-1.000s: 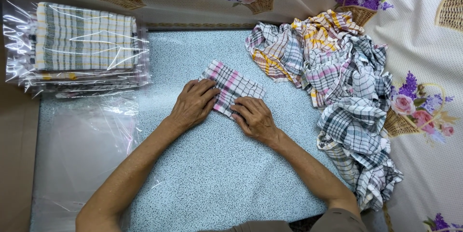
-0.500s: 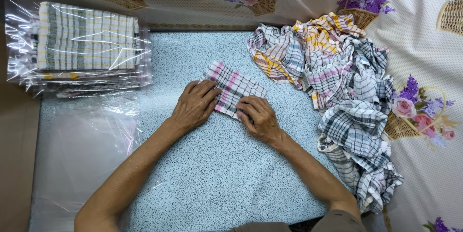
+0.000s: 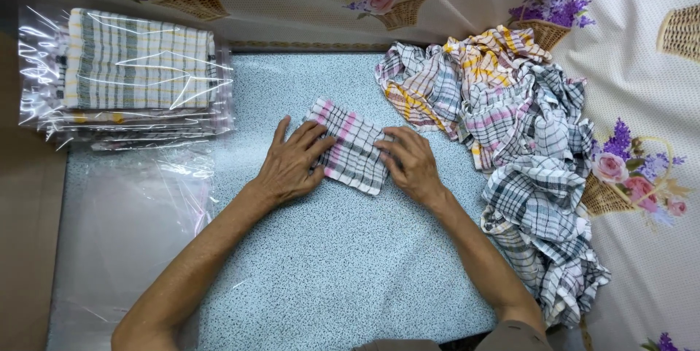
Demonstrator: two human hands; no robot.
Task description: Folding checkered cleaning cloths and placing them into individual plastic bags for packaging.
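Note:
A small folded checked cloth, white with pink and grey stripes, lies flat on the speckled blue-grey mat. My left hand presses its left edge with fingers spread flat. On the cloth's right edge my right hand rests palm down, fingertips touching the fabric. Neither hand grips the cloth; both lie on top of it.
A heap of loose checked cloths runs down the right side of the mat. At the upper left is a stack of folded cloths in clear plastic bags. An empty clear bag lies at the left. A floral tablecloth surrounds the mat.
My right hand has slid slightly right along the folded cloth, showing more of it. My left hand has stayed on its left edge.

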